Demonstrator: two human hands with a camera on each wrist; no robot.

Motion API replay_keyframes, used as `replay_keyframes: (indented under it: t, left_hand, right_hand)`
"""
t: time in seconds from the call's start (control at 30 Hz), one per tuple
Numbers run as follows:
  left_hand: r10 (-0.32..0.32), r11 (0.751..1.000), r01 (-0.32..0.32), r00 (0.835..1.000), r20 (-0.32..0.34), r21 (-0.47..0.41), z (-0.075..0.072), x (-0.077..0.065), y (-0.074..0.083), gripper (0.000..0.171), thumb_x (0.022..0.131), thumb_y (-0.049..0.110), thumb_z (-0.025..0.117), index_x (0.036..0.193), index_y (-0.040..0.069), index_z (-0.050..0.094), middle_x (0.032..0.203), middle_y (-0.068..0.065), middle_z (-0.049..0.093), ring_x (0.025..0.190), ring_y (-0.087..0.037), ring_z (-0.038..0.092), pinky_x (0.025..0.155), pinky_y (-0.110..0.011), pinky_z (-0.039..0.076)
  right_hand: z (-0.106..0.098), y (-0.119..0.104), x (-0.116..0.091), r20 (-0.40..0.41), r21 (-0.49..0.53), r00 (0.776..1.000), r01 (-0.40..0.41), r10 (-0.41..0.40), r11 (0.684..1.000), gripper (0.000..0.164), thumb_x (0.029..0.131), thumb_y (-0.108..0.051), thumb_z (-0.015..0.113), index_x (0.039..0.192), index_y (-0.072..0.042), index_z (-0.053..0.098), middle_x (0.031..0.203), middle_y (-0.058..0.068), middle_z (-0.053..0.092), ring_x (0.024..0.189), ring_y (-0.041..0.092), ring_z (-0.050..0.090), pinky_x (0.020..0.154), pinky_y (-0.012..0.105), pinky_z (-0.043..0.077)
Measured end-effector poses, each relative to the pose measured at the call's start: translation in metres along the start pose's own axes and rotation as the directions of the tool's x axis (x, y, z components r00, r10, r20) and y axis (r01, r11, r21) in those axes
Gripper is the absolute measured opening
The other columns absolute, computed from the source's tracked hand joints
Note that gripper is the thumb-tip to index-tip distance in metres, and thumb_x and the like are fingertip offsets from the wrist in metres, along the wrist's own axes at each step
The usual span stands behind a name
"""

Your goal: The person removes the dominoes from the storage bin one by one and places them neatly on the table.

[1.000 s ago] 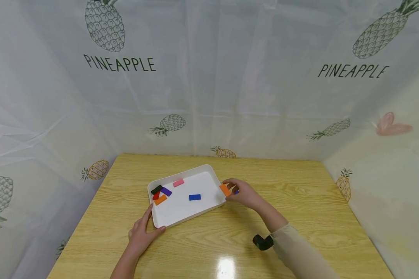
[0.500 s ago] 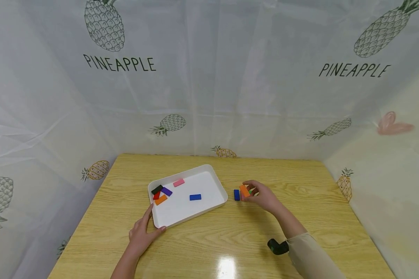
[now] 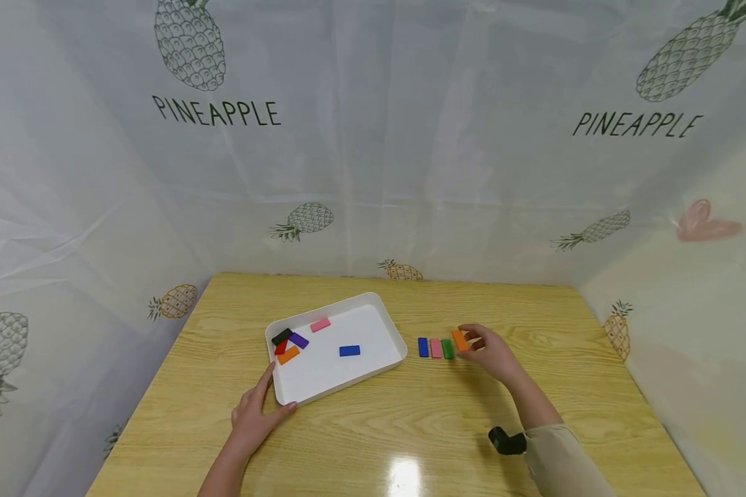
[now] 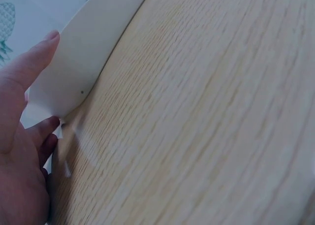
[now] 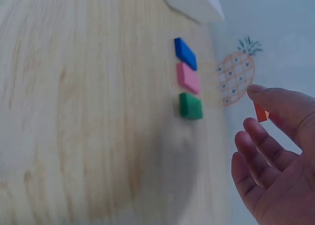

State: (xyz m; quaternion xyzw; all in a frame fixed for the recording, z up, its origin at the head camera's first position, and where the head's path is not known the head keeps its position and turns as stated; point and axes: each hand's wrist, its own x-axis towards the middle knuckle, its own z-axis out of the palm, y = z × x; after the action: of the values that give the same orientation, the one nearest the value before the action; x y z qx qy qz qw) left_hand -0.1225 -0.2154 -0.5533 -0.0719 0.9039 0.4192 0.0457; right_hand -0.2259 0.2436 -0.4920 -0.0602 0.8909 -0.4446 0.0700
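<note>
My right hand [image 3: 492, 353] pinches an orange block [image 3: 459, 339] between thumb and fingers, held above the table at the right end of a short row. That row holds a blue block [image 3: 423, 347], a pink block [image 3: 436, 348] and a green block [image 3: 448, 349], side by side. In the right wrist view, the thumb mostly covers the orange block [image 5: 261, 112]. A white tray [image 3: 373, 338] lies tilted to the left of the row. Around its near left corner my left hand [image 3: 251, 414] rests with thumb and index spread, touching the outer walls.
Inside the tray are another blue block [image 3: 349, 351], a pink block [image 3: 320, 324], and a cluster with black [image 3: 282, 336], purple [image 3: 298, 340], red [image 3: 281, 347] and orange [image 3: 289, 355] blocks. A black device [image 3: 506, 441] sits at the right wrist. Curtains surround the wooden table [image 3: 348, 449].
My right hand has carried the orange block rightward from the tray's right edge, over the row, to just beyond the green block. The row is now uncovered. My left hand stays at the tray corner.
</note>
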Motion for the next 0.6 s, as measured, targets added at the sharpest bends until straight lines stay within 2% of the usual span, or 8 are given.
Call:
replay_keyframes:
  t: [0.6]
  left_hand:
    - [0.003,1.0,-0.003,1.0,-0.006,0.002,0.001,0.001,-0.003,0.101,0.081,0.046,0.076,0.158,0.019,0.016,0.155,-0.021,0.028,0.137,-0.047,0.022,0.101,-0.065,0.014]
  right_hand:
    - [0.006,0.052,0.005,-0.025,0.079,0.997,-0.071,0.074,0.994,0.057,0.087,-0.01,0.074,0.138,0.0,0.05,0.129,0.023,0.053,0.105,0.033,0.055,0.076,0.036,0.053]
